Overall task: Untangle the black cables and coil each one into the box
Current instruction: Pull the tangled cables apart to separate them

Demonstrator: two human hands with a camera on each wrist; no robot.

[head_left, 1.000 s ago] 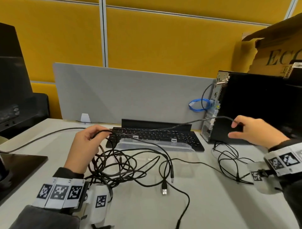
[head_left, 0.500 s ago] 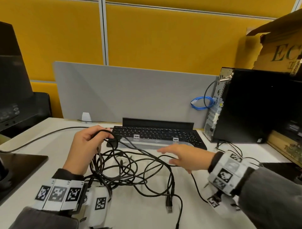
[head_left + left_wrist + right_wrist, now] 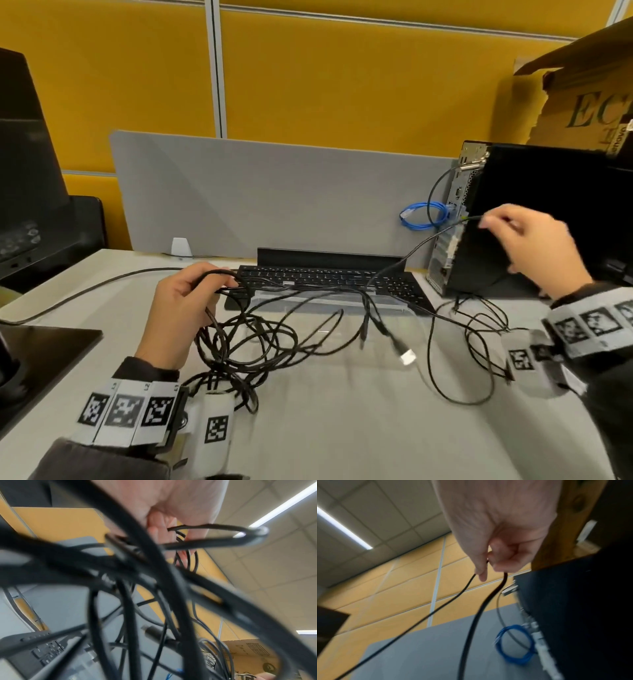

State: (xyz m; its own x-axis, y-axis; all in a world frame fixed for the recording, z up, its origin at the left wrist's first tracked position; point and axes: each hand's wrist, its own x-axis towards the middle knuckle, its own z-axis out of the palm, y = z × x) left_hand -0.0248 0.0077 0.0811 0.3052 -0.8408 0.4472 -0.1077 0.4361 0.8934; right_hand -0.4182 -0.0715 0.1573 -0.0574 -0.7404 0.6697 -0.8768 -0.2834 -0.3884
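A tangle of black cables point(image 3: 253, 346) lies on the white desk, partly over a clear plastic box point(image 3: 404, 311) in front of the keyboard. My left hand point(image 3: 205, 284) grips several loops at the tangle's left side; the left wrist view shows its fingers point(image 3: 159, 524) curled round the cable loops point(image 3: 214, 534). My right hand point(image 3: 489, 221) is raised beside the computer tower and pinches one black cable point(image 3: 421, 243) that slants down to the tangle. In the right wrist view, thumb and fingers point(image 3: 503, 566) pinch that cable point(image 3: 471, 615). A USB plug point(image 3: 407, 356) hangs blurred over the box.
A black keyboard point(image 3: 329, 277) sits behind the box, with a grey divider point(image 3: 274, 198) beyond it. A black computer tower point(image 3: 534, 219), a blue cable coil point(image 3: 424, 214) and a cardboard box point(image 3: 582, 113) are at the right. Thin loose cables point(image 3: 479, 342) lie at the right; a monitor base point(image 3: 41, 349) at the left.
My right hand went from the middle of the tangle up and right to the tower, drawing one cable taut. The USB plug shifted right. My left hand kept its grip.
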